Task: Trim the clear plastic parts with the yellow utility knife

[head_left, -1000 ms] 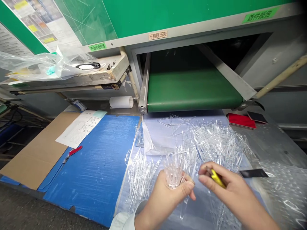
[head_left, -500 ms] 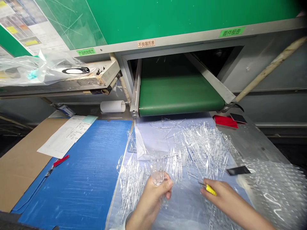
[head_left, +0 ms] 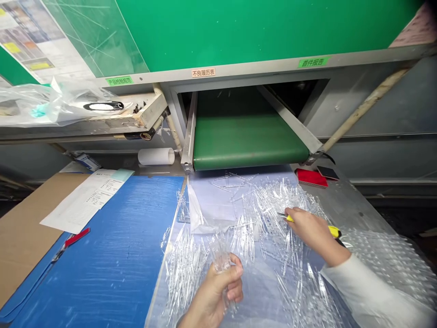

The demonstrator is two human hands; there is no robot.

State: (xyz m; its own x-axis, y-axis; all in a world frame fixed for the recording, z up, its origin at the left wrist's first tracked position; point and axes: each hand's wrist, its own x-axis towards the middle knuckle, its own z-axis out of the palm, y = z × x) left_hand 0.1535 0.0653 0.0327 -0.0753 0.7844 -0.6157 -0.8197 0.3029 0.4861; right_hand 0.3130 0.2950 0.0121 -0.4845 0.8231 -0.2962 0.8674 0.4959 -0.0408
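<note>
My left hand [head_left: 214,291] is closed around a bundle of clear plastic pieces [head_left: 221,255], held upright near the bottom middle. My right hand [head_left: 309,229] grips a yellow-handled tool [head_left: 332,231] whose metal tip pokes out at the left of the hand. It reaches into the big heap of clear plastic pieces [head_left: 283,200] lying below the green conveyor belt [head_left: 246,141]. A smaller pile of clear pieces [head_left: 186,264] lies left of my left hand.
A blue corrugated sheet [head_left: 116,246] covers the left of the bench, with a printed paper [head_left: 85,198], a red-handled tool [head_left: 73,239] and brown cardboard [head_left: 20,223]. A red pad [head_left: 311,177] and bubble wrap [head_left: 392,264] lie at the right. A white roll [head_left: 155,156] sits behind.
My right hand has moved away from my left hand, up and forward into the heap of clear pieces. The left hand has kept its bundle and sunk lower in view.
</note>
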